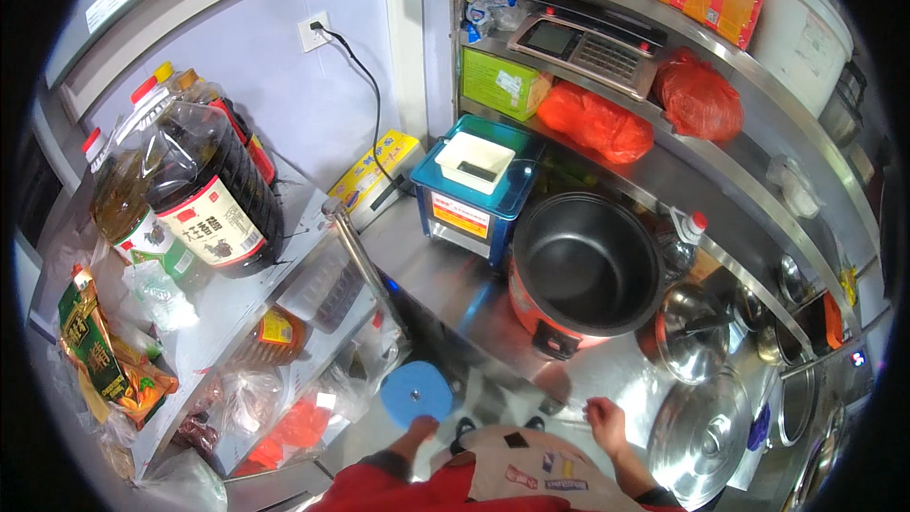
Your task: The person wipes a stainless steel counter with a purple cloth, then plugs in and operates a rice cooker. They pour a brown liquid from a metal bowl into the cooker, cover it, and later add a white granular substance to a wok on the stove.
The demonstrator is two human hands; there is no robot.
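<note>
My left hand [422, 429] is low in the middle, seen from above beside the edge of a blue round-cornered stool top [416, 394]; whether it touches the stool or holds anything cannot be made out. My right hand [603, 415] hangs over the front of the steel counter with its fingers curled in and nothing visible in them. Beyond it on the counter stands a red cooker [522, 299] with a black inner pot [586, 263], lidless, its inside bare. A large steel lid [700, 434] lies right of my right hand.
Left, a steel shelf rack [234, 320] bears big bottles of dark liquid [206, 156] and bagged food. A blue box-shaped appliance [473, 192] with a white tray stands behind the cooker. Wall shelves hold a weighing scale [586, 50] and red bags [597, 121].
</note>
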